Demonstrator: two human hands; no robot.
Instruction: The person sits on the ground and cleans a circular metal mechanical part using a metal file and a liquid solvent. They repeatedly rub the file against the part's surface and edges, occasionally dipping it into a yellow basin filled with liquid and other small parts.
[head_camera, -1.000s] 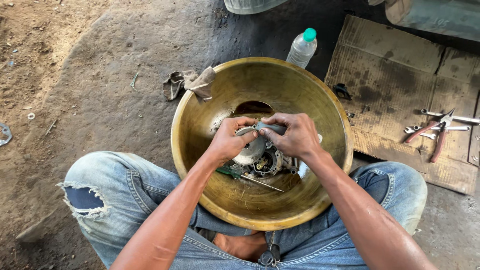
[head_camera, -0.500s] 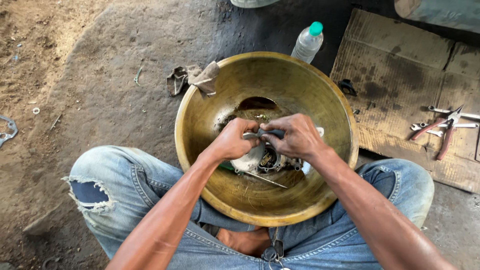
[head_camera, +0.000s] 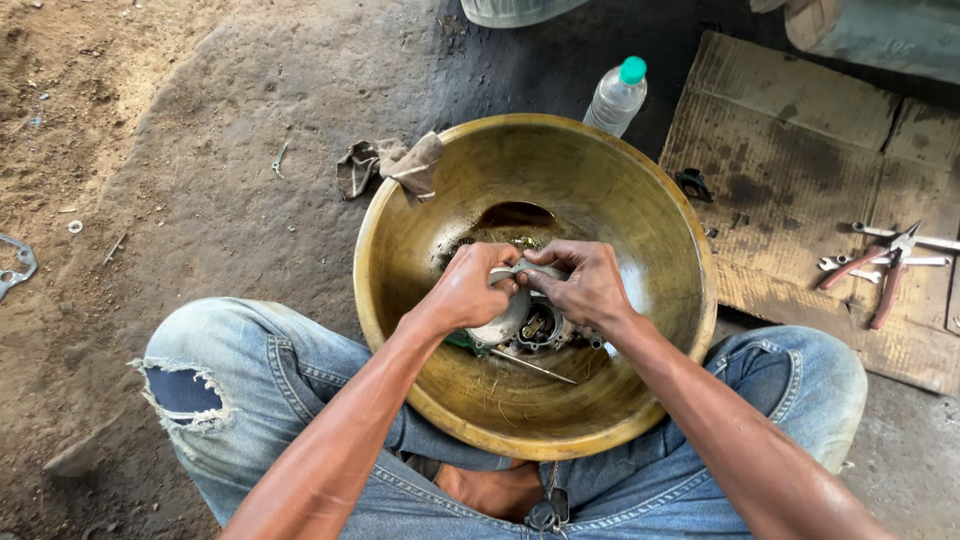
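A large brass-coloured metal basin (head_camera: 400, 215) rests between my knees, with dark oily liquid pooled at its far side. Over its middle, my left hand (head_camera: 468, 288) and my right hand (head_camera: 582, 282) both grip a small grey metal engine part (head_camera: 522, 322) with a round opening. The fingertips of both hands meet on top of the part. A thin metal rod (head_camera: 535, 366) lies in the basin under the part, beside something green.
A dirty rag (head_camera: 388, 164) hangs at the basin's left rim. A plastic bottle with a green cap (head_camera: 615, 95) stands behind it. Red-handled pliers (head_camera: 878, 270) and wrenches lie on cardboard (head_camera: 790, 150) at right. A flat metal gasket (head_camera: 14, 266) lies on the dirt at far left.
Both hands have stayed on the engine part, with the fingers shifting slightly on its top. The view has drifted a little.
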